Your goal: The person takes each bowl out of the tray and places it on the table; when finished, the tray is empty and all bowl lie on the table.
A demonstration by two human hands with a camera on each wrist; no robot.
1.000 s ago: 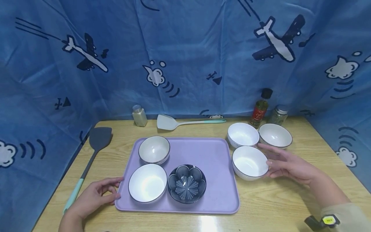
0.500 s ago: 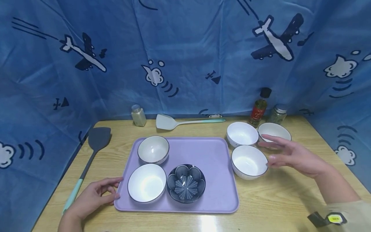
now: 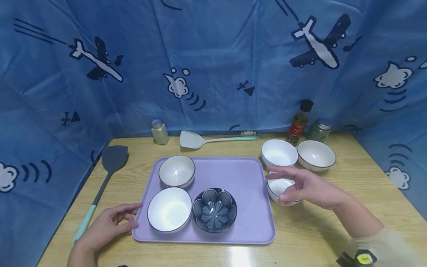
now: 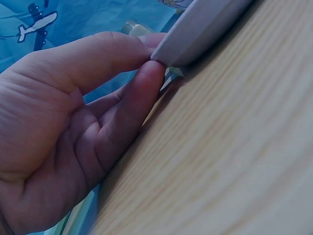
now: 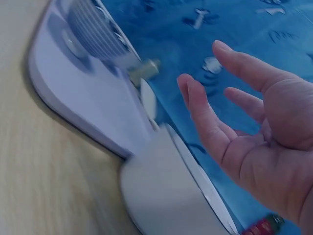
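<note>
My left hand (image 3: 106, 226) touches the left edge of the purple tray (image 3: 245, 226) with thumb and index fingertips; the left wrist view shows this hand (image 4: 83, 107) against the tray's rim (image 4: 188, 36). On the tray stand a cream bowl (image 3: 176, 170), a larger white bowl (image 3: 170, 209) and a dark blue petal-patterned bowl (image 3: 215, 211). My right hand (image 3: 310, 187) hovers over a dark-rimmed white bowl (image 3: 278, 187) just right of the tray, partly covering it. In the right wrist view, that hand (image 5: 264, 122) has spread fingers, apart from the bowl (image 5: 166, 186).
Behind that bowl stand another white bowl (image 3: 279, 152) and a cream bowl (image 3: 316, 155). A sauce bottle (image 3: 298, 128) and a jar (image 3: 320, 131) are at the back right. A pale spatula (image 3: 195, 141) and shaker (image 3: 160, 132) lie behind the tray; a grey spatula (image 3: 114, 159) lies left.
My right hand let go of the dark-rimmed white bowl's right side, lifted, and moved left over it. The bowl stays beside the tray. My left hand keeps its place at the tray.
</note>
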